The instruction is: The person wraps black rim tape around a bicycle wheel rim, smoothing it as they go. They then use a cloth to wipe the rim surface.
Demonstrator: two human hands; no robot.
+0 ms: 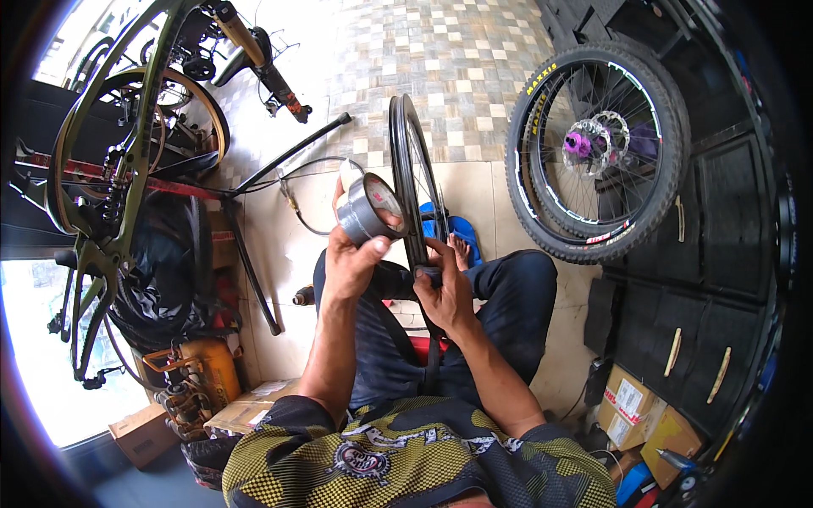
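Seated person's left hand (pixel 351 262) grips grey tape roll (pixel 370 208); right hand (pixel 445 292) pinches bare rim (pixel 412 182) upright between knees. Tape should go taut, centred, pressed down by thumb.

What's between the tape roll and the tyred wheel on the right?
Head view: the bare rim, held upright, then bare floor before the tyred wheel. The tape roll sits against the rim.

Tiled workshop floor

The pale tiled floor (pixel 474 93) bore a knobby-tyred wheel (pixel 593 144) leaning against dark cabinets (pixel 703 279), cardboard boxes (pixel 631 406) at right, and an orange compressor (pixel 199 368) by another box (pixel 140 432).
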